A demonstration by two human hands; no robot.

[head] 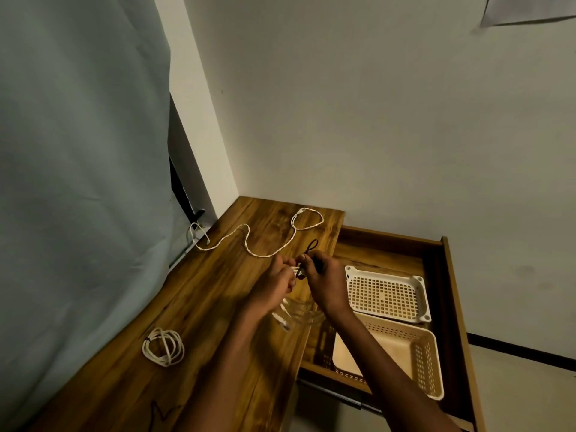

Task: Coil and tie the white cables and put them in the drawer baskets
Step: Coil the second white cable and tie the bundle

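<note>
Pinching a dark tie (pixel 311 246) around a white cable bundle (pixel 294 310) above the counter (pixel 218 294), both hands' fingers are clamped together; left hand (pixel 274 285), right hand (pixel 324 282). Drawer baskets (pixel 386 294) sit alongside.

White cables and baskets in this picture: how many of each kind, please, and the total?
White cables: 3 (tied coil, loose one, one held by left hand and right hand)
Baskets: 2 (white, beige)
Total: 5

White cables (pixel 265 241), brown wood-grain desk (pixel 218 307)
</note>
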